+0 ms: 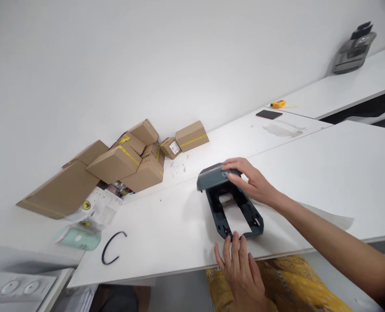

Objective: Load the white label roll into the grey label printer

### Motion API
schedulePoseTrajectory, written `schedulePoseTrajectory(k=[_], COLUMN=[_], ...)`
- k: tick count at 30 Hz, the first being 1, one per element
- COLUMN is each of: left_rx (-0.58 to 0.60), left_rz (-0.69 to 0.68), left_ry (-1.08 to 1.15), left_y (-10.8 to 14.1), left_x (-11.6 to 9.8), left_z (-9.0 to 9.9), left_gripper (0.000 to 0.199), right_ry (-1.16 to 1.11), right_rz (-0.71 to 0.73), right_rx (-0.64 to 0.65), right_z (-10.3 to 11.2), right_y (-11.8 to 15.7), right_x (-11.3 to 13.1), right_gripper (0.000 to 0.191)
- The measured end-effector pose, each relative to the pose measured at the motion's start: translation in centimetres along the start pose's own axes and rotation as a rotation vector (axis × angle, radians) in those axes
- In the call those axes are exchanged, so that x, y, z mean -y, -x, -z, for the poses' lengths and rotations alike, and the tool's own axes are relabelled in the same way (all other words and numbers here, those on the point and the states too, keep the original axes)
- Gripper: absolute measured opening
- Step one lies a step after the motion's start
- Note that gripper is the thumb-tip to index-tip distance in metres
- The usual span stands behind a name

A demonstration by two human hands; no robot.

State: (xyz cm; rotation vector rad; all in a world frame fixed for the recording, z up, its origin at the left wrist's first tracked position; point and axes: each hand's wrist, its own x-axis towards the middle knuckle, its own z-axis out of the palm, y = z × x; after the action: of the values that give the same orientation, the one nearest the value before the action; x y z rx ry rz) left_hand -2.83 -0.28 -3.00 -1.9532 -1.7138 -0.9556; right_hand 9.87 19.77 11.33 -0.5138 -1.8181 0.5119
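Observation:
A dark blue-grey label printer (213, 214) sits on the white table with its lid (210, 178) tilted up. White label paper (237, 216) lies along its open inside. My right hand (247, 180) is closed on the lid's right side, fingers over the top and thumb near the front edge. At the printer's near end is my left hand (241, 271), its fingers stretched out and fingertips at the front edge by the paper. It grips nothing that I can see.
Several cardboard boxes (114, 164) are heaped at the back left. Near the left edge lie a mint-green pouch (82, 238) and a black curved band (105, 251). Farther back are a phone (269, 114), a yellow tape measure (278, 104) and a grey-tinted water jug (353, 54).

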Motion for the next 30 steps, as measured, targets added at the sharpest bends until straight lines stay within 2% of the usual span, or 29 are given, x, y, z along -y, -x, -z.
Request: schedulePoseTrajectory(k=[3,6,11,20,24,27,30], left_rx=[-0.015,-0.018,-0.009,-0.029,-0.063,-0.054,-0.039], left_rz=[-0.005,-0.006,-0.013,-0.027,-0.051,-0.092,-0.105], left_ry=[-0.004,-0.004,-0.007,0.003,0.018,0.022,0.022], left_y=[-0.2,-0.3,-0.2,-0.8,-1.5,-2.1,-2.5], left_x=[0.0,0.0,-0.1,-0.2,0.4,0.9,1.2], left_z=[0.1,0.2,0.4,1.1,1.5,1.7,1.9], left_gripper=[0.049,0.046,0.046,0.04,0.037,0.032,0.029], right_ry=[-0.02,-0.023,-0.044,0.024,-0.011,-0.051,-0.072], right_rz=[-0.103,-0.248,-0.354,-0.33,-0.345,-0.408,-0.483], right_rx=[0.097,0.152,0.159,0.131,0.051,-0.043,-0.082], right_z=[0.5,0.5,-0.6,-1.3,-2.3,-3.3,-4.0], right_y=[4.8,8.7,12.8,14.7,14.9,14.9,15.0], right_x=[0.7,0.8,0.4,0.3,-0.2,-0.8,-0.8], right_gripper=[0.039,0.048,0.05,0.046,0.042,0.053,0.063])
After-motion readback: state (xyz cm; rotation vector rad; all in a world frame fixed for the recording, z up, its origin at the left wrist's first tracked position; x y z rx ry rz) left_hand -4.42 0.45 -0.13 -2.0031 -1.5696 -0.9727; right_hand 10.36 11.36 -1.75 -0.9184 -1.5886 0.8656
